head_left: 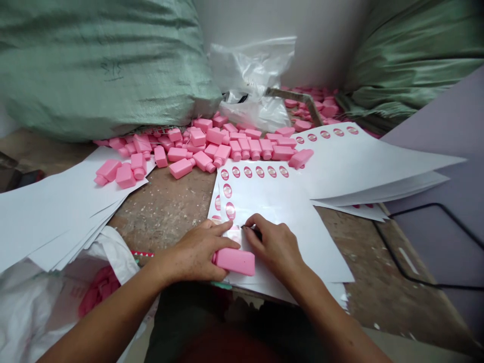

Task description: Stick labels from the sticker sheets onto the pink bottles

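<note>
On the sticker sheet (pixel 280 201) at the front of the table, my left hand (pixel 200 249) holds a pink bottle (pixel 236 261) on its side between thumb and fingers. Its forefinger presses on the sheet beside a sticker. My right hand (pixel 276 244) is closed around a small dark tool (pixel 257 233), whose tip touches the sheet near that sticker. Oval red-and-white stickers (pixel 230 210) run along the sheet's top and left edges. The sticker under my fingers is partly hidden.
Many pink bottles (pixel 196 137) lie heaped behind the sheet. White sheets (pixel 49 217) are on the left, more sticker sheets (pixel 351 166) on the right. Large green sacks (pixel 106 65) and a clear plastic bag (pixel 253 70) stand behind. A white bag (pixel 34 302) is front left.
</note>
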A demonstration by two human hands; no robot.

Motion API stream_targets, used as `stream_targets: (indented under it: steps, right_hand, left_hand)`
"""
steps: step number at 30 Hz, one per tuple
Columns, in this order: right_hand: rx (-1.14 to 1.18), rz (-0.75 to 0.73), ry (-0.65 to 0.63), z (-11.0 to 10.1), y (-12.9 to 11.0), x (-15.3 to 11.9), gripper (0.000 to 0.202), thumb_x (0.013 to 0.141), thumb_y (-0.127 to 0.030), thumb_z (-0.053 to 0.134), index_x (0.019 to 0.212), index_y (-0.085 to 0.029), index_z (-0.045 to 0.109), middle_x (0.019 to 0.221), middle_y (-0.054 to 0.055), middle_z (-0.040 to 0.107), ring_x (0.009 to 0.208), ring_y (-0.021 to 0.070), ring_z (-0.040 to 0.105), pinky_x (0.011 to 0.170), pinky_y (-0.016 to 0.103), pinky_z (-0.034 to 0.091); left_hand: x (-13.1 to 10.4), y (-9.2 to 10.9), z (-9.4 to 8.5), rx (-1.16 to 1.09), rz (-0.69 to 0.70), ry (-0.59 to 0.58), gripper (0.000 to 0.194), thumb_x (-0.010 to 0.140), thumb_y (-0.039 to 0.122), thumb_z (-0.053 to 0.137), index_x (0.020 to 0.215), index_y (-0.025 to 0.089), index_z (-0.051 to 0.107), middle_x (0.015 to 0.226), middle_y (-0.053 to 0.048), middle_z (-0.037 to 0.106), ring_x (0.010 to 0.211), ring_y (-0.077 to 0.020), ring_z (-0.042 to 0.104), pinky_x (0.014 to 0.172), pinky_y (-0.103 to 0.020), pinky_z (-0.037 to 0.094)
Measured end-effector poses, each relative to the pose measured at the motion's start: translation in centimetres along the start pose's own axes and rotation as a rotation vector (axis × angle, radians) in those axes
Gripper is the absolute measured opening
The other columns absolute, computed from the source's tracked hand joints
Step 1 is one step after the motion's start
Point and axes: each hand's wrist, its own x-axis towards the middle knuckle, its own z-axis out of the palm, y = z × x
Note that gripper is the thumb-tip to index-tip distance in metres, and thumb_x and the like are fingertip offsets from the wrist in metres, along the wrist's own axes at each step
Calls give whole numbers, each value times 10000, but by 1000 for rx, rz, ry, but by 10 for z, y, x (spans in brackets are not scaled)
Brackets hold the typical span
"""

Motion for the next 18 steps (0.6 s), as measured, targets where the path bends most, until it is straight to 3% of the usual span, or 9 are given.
stream_targets:
  steps: [3,5,9,13,18]
  right_hand:
    - [-89,-75,82,5,-1,0,138,847,-305,518,769,-217,591,643,-8,676,493,137,516,571,272,244]
    - [-127,-107,131,10,-1,-1,196,858,-344,534,722,-206,565,610,-16,648,478,124,481,597,278,249]
    - [-149,-126,206,17,1,-2,295,870,-422,541,677,-198,530,524,-43,561,444,103,396,629,285,253]
    - [-110,-117,222,18,-1,0,281,862,-378,534,647,-198,513,520,-45,534,449,97,364,629,285,245]
    - [186,18,91,9,0,1,281,784,-422,589,621,-214,492,505,-50,473,482,114,369,587,278,264]
  left_hand:
    - [-2,-6,-5,-192,-35,14,485,608,197,671,1087,264,692,1404,-88,504,1251,-382,429,996,-490,353]
    - [-2,-8,-11,-507,-137,72,476,633,215,685,1108,241,670,1259,-81,607,1136,-321,530,929,-431,411]
    - [6,-6,-21,-1122,-224,396,488,678,281,744,1140,193,611,1051,-64,665,936,-204,601,796,-303,449]
    - [30,2,-13,-1355,-266,552,456,653,240,782,1067,164,606,997,-83,671,810,-155,613,702,-259,445]
    - [54,0,3,-1460,-359,608,342,679,210,748,980,149,598,907,-79,669,750,-132,622,694,-249,459]
